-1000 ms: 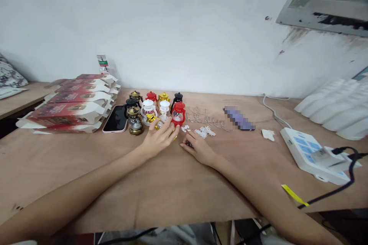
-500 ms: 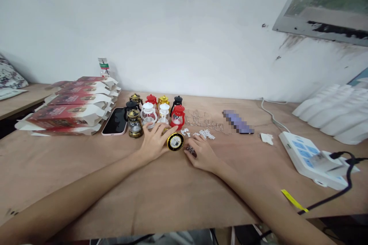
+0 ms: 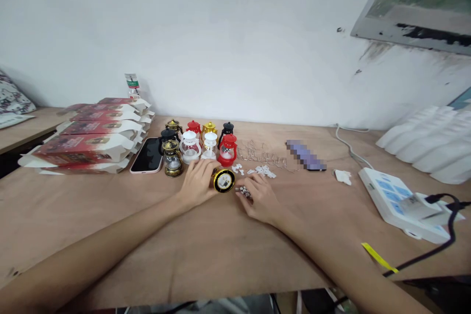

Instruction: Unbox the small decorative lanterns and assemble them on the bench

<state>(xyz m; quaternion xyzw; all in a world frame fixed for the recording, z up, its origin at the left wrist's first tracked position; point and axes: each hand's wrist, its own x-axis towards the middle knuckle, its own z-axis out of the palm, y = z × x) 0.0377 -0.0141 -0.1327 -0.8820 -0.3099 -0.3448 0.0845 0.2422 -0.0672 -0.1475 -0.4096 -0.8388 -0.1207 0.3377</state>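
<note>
My left hand is closed round a small gold lantern that lies tipped on its side. Its round black base with a pale centre faces me, while most of its body is hidden behind the fingers. Just to the right, my right hand is curled over a cluster of small silvery pieces, too small to name surely. A gap separates those pieces from the lantern's base. Behind both hands stand several mini lanterns in white, black, bronze and gold, with a red lantern nearest the held one.
Small white tabs and thin wire hooks lie beyond my right hand. Left are a phone and stacked red boxes. A purple object and a power strip with cables lie right.
My left fingers have drawn back from over the top of the gold lantern and sit closer together on its side. More of the silvery pieces show at my right hand.
</note>
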